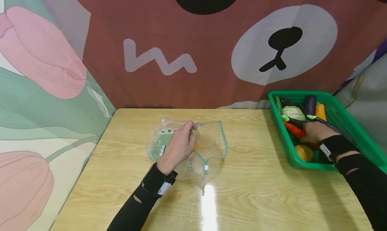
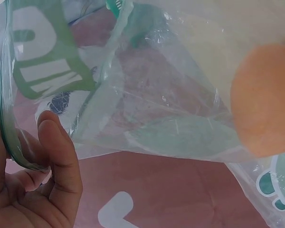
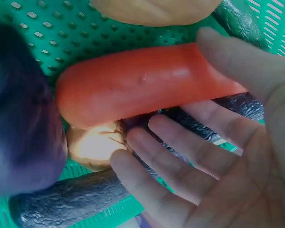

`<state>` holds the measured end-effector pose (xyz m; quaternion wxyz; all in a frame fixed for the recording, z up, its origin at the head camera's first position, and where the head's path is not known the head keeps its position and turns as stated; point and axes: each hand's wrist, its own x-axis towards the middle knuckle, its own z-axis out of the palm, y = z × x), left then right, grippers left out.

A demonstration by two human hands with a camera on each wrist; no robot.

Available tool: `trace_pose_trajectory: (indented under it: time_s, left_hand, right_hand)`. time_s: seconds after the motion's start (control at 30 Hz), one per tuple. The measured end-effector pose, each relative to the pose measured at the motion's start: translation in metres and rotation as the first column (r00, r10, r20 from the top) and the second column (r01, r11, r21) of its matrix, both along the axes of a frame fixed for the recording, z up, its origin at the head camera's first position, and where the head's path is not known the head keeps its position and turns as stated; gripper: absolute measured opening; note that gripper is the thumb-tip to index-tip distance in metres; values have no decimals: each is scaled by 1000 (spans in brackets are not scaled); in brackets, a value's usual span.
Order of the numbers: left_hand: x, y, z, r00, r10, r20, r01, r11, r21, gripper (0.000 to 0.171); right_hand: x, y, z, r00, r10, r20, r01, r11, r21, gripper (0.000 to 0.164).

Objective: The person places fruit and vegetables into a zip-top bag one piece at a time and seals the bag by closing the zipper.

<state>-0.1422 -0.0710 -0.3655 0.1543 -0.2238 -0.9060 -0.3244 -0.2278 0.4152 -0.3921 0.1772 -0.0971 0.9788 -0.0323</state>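
Note:
My left hand (image 1: 179, 144) pinches the rim of a clear zip bag (image 1: 211, 142) with green edging, which lies on the table. In the left wrist view, thumb and fingertips meet at the bag's green zip edge (image 2: 7, 128). A rounded orange thing (image 2: 263, 102) shows through the plastic; its kind is unclear. My right hand (image 1: 318, 134) reaches into a green basket (image 1: 288, 153) of vegetables. Its fingers extend, spread, beside a long, smooth red vegetable (image 3: 133, 83); the thumb overlaps one end and the index finger lies along its lower side. A firm grip is not visible.
Around the right hand lie a pale green cabbage (image 1: 293, 113), an upright dark eggplant (image 1: 309, 105), a yellow-orange vegetable (image 1: 321, 111) and a round yellow thing (image 1: 304, 153). The wooden table (image 1: 257, 197) meets a printed cloth (image 1: 157, 93) at its back edge.

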Motion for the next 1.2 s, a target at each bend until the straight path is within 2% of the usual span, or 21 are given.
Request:
trace_pose_trajectory:
  time_s: [0.17,0.27,0.43,0.53,0.63,0.8,0.93,1.07,1.2]
  left_hand:
    - [-1,2,0,1000,-7,6,7,1000,-6,20]
    - [-2,4,0,1000,-19,8,19,1000,-6,21]
    - [-3,5,0,1000,-20,14,20,1000,2,21]
    - [-3,4,0,1000,-26,15,26,1000,5,21]
    - [-4,3,0,999,-31,13,31,1000,4,21]
    - [-5,2,1,1000,-18,15,19,1000,-2,21]
    - [-4,2,2,1000,-11,23,11,1000,-5,21]
    - [-4,2,1,1000,-7,21,7,1000,-6,21]
    - [-4,3,1,1000,-6,23,6,1000,-3,20]
  right_hand:
    - [4,2,0,998,-21,52,24,997,-73,45]
    - [8,3,0,998,2,69,4,996,-93,39]
    - [12,0,0,996,87,13,-85,992,-98,28]
    - [14,-4,3,996,92,-20,-93,992,-90,27]
    - [16,-11,15,994,78,-79,-85,992,-95,34]
    - [25,-29,46,983,47,-177,-70,990,-126,53]
    - [41,-49,67,972,22,-233,-67,979,-190,52]
    - [61,-77,81,936,-7,-353,-94,959,-267,45]
    - [77,-106,90,868,3,-496,-190,926,-326,43]
